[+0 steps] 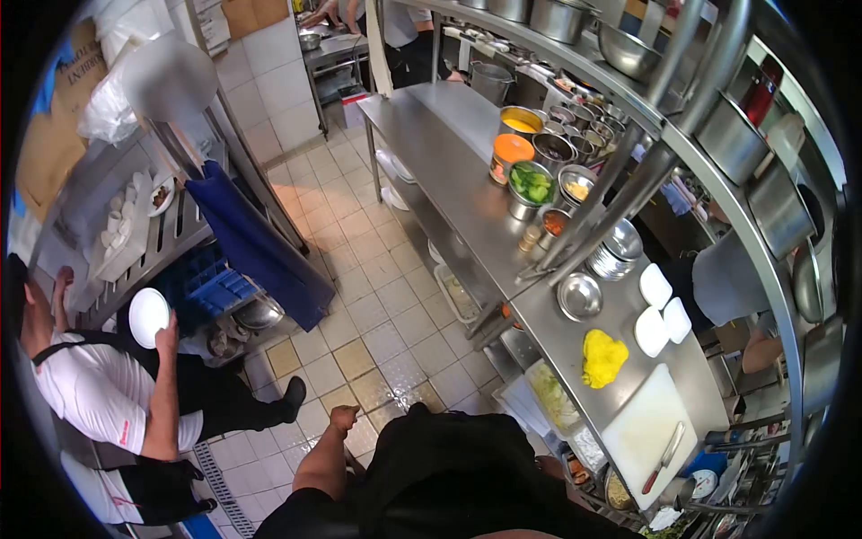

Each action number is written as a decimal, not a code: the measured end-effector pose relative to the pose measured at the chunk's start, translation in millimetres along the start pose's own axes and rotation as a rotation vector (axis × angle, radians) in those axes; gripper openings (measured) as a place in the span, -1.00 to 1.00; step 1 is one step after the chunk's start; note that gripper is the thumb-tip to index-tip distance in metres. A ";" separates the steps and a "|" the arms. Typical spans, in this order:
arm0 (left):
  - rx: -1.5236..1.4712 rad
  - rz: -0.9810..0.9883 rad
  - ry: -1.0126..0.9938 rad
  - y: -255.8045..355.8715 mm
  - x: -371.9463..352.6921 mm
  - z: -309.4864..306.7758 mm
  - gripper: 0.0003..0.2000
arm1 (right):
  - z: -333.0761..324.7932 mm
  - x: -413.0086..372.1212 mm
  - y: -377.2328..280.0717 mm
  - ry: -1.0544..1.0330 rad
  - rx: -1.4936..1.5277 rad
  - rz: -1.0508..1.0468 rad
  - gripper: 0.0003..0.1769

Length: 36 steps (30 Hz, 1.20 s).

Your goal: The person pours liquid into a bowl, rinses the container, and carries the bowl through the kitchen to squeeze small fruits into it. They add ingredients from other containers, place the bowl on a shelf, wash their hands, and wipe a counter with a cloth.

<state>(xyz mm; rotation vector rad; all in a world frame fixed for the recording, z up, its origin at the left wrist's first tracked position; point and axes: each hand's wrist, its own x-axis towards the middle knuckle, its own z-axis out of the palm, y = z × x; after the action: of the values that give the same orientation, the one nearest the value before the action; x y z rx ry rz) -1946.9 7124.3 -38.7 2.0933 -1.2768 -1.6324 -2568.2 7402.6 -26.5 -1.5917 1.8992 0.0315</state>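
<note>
My left hand (344,419) hangs low beside my dark apron, over the tiled floor. Its fingers look curled in, and nothing shows in them. My right hand is hidden behind my body. To my right runs a steel counter (539,310). On it lie a white cutting board (648,431) with a knife (664,456) on top and a crumpled yellow cloth (603,358). Beyond the cloth are several white square dishes (655,286) and a steel bowl (580,296). Neither the board nor the cloth is touched by my left hand.
At left a co-worker (108,395) holds a white plate (149,317) near a dish rack (126,229). A blue apron (256,247) hangs there. Steel pots, green vegetables (531,182) and an orange tub (511,160) line the counter. An overhead shelf (646,112) carries pans.
</note>
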 end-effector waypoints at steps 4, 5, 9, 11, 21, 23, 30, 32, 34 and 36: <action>0.065 0.076 -0.083 -42.3 11.0 -18.6 -0.68 | -23.6 27.8 -45.2 0.006 -0.007 0.016 -0.57; -0.137 -0.160 0.026 -40.0 3.2 -14.8 -0.69 | -17.1 40.4 -39.6 0.012 -0.153 -0.070 -0.56; -0.396 -0.482 -0.013 -60.2 -5.9 -14.2 -0.71 | -4.4 80.8 -20.7 -0.133 -0.231 -0.019 -0.59; -0.442 -0.429 -0.040 -98.2 5.9 -4.9 -0.74 | -1.1 95.9 -12.7 -0.087 -0.046 -0.162 -0.66; -0.611 -0.598 0.234 -71.9 38.3 -16.7 -0.73 | -175.3 274.1 -207.2 0.213 0.329 0.174 -0.31; -0.656 -0.532 0.273 -44.9 40.6 -35.9 -0.72 | -229.5 323.9 -257.6 0.276 0.435 0.066 -0.29; -0.677 -0.589 0.258 42.0 126.4 -84.7 -0.71 | -375.8 490.8 -425.6 0.270 0.406 -0.313 -0.55; -0.673 -0.606 0.284 81.5 153.0 -105.0 -0.72 | -402.8 522.9 -475.2 0.280 0.382 -0.366 -0.67; -0.571 -0.383 0.293 110.2 175.5 -123.0 -0.75 | -414.1 562.5 -513.4 0.201 0.446 -0.443 -0.71; -0.746 -0.277 0.228 108.2 201.3 -125.6 -0.78 | -407.4 597.6 -539.2 0.157 0.462 -0.515 -0.72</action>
<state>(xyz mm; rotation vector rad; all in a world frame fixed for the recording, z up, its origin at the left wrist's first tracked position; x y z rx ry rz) -1888.8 6871.6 -65.5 1.9225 -0.2335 -1.5671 -2305.9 6571.8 207.5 -1.7266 1.4084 -0.7155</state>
